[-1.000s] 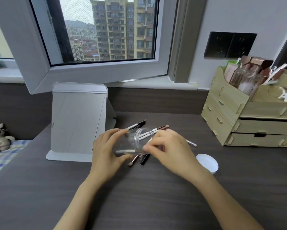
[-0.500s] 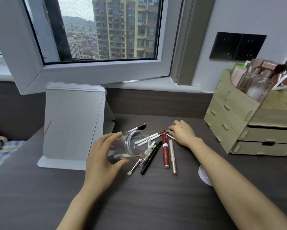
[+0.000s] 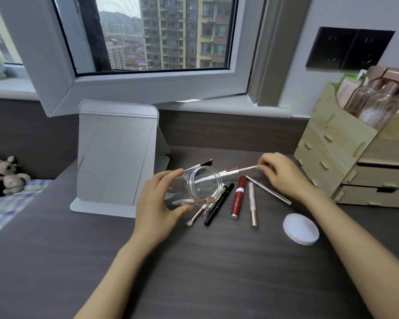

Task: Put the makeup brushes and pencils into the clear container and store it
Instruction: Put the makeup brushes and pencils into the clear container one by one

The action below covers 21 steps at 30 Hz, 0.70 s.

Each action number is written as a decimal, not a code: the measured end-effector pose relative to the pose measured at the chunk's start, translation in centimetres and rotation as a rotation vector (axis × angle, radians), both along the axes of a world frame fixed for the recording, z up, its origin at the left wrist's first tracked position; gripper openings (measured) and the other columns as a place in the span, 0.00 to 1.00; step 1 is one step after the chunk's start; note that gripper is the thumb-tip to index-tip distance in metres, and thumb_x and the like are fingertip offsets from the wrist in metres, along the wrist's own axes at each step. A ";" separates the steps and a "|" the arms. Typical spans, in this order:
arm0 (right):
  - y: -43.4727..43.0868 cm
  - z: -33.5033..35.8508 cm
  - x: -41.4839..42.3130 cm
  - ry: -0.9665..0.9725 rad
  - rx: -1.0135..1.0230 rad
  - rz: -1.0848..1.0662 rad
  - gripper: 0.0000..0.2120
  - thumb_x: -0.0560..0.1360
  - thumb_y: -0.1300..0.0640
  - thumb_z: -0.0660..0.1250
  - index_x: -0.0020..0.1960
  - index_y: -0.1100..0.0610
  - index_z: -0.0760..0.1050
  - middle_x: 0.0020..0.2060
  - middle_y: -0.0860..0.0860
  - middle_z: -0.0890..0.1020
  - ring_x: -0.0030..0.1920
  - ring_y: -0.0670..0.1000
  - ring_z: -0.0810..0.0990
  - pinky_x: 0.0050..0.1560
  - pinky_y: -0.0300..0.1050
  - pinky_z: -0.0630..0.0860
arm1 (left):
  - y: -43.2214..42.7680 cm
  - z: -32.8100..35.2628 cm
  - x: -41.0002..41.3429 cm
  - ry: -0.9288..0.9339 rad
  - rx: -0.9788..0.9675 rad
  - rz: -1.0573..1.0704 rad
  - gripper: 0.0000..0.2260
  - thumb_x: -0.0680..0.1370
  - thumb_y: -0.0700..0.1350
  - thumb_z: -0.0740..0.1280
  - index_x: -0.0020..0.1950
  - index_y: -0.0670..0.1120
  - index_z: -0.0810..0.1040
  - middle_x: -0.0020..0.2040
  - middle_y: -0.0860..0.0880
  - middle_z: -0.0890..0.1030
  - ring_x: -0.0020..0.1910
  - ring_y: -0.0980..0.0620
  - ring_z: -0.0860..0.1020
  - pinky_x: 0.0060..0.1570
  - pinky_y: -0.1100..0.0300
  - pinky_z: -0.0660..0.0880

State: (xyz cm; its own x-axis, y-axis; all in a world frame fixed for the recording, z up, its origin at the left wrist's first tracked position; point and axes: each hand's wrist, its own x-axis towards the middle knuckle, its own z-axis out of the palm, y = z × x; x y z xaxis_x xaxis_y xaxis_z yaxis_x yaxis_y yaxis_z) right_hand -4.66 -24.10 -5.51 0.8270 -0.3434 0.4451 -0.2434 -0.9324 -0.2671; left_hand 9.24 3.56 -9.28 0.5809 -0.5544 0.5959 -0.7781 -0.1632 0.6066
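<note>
Left hand [image 3: 158,203] fingers wrap the tilted clear container [image 3: 199,186]; right hand [image 3: 283,174] fingers pinch a white-handled brush [image 3: 230,172]; no writing legible.

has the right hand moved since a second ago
Yes. The right hand left the clear container's mouth and went right, toward the wooden organizer, and now pinches a brush tip.

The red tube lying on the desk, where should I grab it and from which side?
Pinch the red cylindrical tube from above at mid-length near its white band, fingers across its width. It lies flat, and the black pencil and pale gold pencil alongside leave narrow gaps.
</note>
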 end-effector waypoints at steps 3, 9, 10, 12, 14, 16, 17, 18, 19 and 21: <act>1.9 2.1 -3.8 -0.097 0.037 -0.029 0.05 0.76 0.64 0.64 0.41 0.61 0.74 0.34 0.54 0.77 0.37 0.54 0.73 0.39 0.49 0.70 | 0.0 0.0 -0.2 -0.011 0.000 0.002 0.33 0.62 0.43 0.79 0.64 0.57 0.70 0.58 0.56 0.73 0.50 0.57 0.73 0.52 0.75 0.63; 6.1 5.5 -11.6 -0.301 0.118 -0.135 0.04 0.76 0.63 0.64 0.43 0.58 0.77 0.36 0.48 0.77 0.41 0.42 0.72 0.40 0.26 0.66 | -0.1 -0.2 -0.3 -0.024 -0.009 0.043 0.33 0.62 0.43 0.78 0.64 0.55 0.71 0.58 0.54 0.74 0.53 0.51 0.74 0.52 0.71 0.63; 6.6 5.8 -11.9 -0.305 0.106 -0.142 0.04 0.76 0.63 0.65 0.43 0.58 0.77 0.36 0.49 0.77 0.41 0.43 0.72 0.40 0.27 0.66 | -0.1 -0.2 -0.3 -0.036 -0.004 0.047 0.33 0.62 0.43 0.78 0.64 0.54 0.71 0.59 0.52 0.74 0.53 0.50 0.74 0.52 0.69 0.64; 7.5 6.2 -11.7 -0.306 0.026 -0.125 0.04 0.74 0.63 0.63 0.43 0.60 0.77 0.35 0.51 0.76 0.38 0.45 0.70 0.41 0.28 0.66 | -0.2 -0.2 -0.4 -0.064 0.009 0.049 0.33 0.62 0.42 0.78 0.65 0.54 0.71 0.59 0.50 0.75 0.53 0.48 0.74 0.52 0.63 0.66; 8.7 6.4 -10.4 -0.286 -0.110 -0.090 0.05 0.71 0.64 0.62 0.41 0.62 0.76 0.33 0.52 0.76 0.37 0.48 0.71 0.41 0.36 0.68 | -0.2 -0.3 -0.6 -0.089 0.015 0.046 0.34 0.62 0.41 0.79 0.65 0.53 0.71 0.59 0.49 0.75 0.54 0.47 0.74 0.53 0.59 0.68; 10.2 6.0 -8.7 -0.215 -0.309 -0.083 0.02 0.69 0.65 0.65 0.38 0.62 0.75 0.32 0.55 0.78 0.35 0.57 0.75 0.39 0.48 0.67 | -0.2 -0.3 -0.8 -0.127 0.021 0.041 0.34 0.61 0.41 0.79 0.65 0.52 0.72 0.59 0.48 0.75 0.54 0.46 0.74 0.53 0.58 0.68; 11.0 5.7 -7.8 -0.172 -0.410 -0.089 0.03 0.67 0.66 0.66 0.36 0.61 0.74 0.31 0.55 0.78 0.34 0.59 0.75 0.38 0.50 0.65 | -0.2 -0.3 -0.8 -0.144 0.022 0.040 0.34 0.61 0.41 0.79 0.65 0.52 0.72 0.58 0.48 0.75 0.53 0.46 0.74 0.53 0.57 0.69; 11.8 5.3 -7.1 -0.127 -0.496 -0.093 0.05 0.65 0.67 0.68 0.34 0.60 0.73 0.30 0.55 0.77 0.33 0.59 0.75 0.37 0.50 0.64 | -0.1 -0.3 -0.8 -0.154 0.020 0.040 0.34 0.61 0.41 0.79 0.64 0.52 0.72 0.58 0.48 0.76 0.53 0.45 0.74 0.53 0.56 0.70; 12.6 4.9 -6.3 -0.082 -0.570 -0.096 0.07 0.63 0.67 0.69 0.33 0.59 0.72 0.29 0.54 0.77 0.33 0.58 0.74 0.37 0.50 0.62 | -0.1 -0.3 -0.9 -0.160 0.018 0.039 0.33 0.61 0.41 0.79 0.64 0.52 0.72 0.58 0.48 0.76 0.53 0.45 0.74 0.53 0.55 0.71; 13.8 4.2 -4.9 -0.035 -0.668 -0.097 0.09 0.60 0.66 0.70 0.32 0.57 0.71 0.29 0.52 0.76 0.32 0.57 0.73 0.36 0.48 0.61 | 0.0 -0.1 -1.0 -0.168 0.013 0.035 0.33 0.62 0.41 0.79 0.64 0.51 0.72 0.58 0.48 0.76 0.54 0.46 0.74 0.53 0.56 0.71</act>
State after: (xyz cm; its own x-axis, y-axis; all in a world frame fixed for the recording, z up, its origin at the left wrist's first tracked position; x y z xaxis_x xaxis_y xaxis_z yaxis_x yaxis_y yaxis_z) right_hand -9.58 -10.30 -1.27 0.7878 -0.0571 0.6133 -0.3359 -0.8744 0.3501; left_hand 8.27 3.55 -9.41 0.4932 -0.5436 0.6791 -0.8618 -0.1992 0.4665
